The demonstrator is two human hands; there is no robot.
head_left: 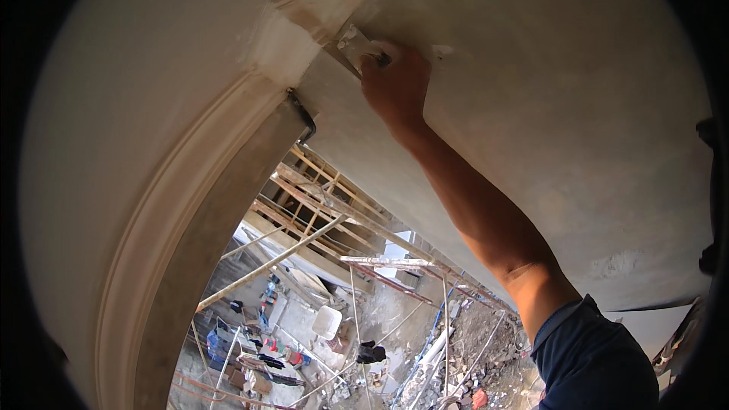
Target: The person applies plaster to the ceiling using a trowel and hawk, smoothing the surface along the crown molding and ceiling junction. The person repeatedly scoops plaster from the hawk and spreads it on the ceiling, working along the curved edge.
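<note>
My right hand (pixel 399 85) reaches up and away, its fingers closed round the handle of a plastering trowel (pixel 352 45). The trowel's flat metal blade, smeared with pale plaster, lies against the smooth grey plastered wall (pixel 524 99), close to the corner where a lighter beige band (pixel 285 49) meets it. Most of the handle is hidden behind my fingers. Just below the blade, a short dark bent pipe or cable (pixel 305 118) sticks out at the corner. My left hand does not show.
A curved moulding (pixel 182 171) runs down the left. Far below, past the wall's edge, are scaffold poles (pixel 269 264), wooden framing (pixel 323 190), a white tub (pixel 327 323), a dark cloth (pixel 370 352) hanging on a pole, and rubble (pixel 482 361) on the ground.
</note>
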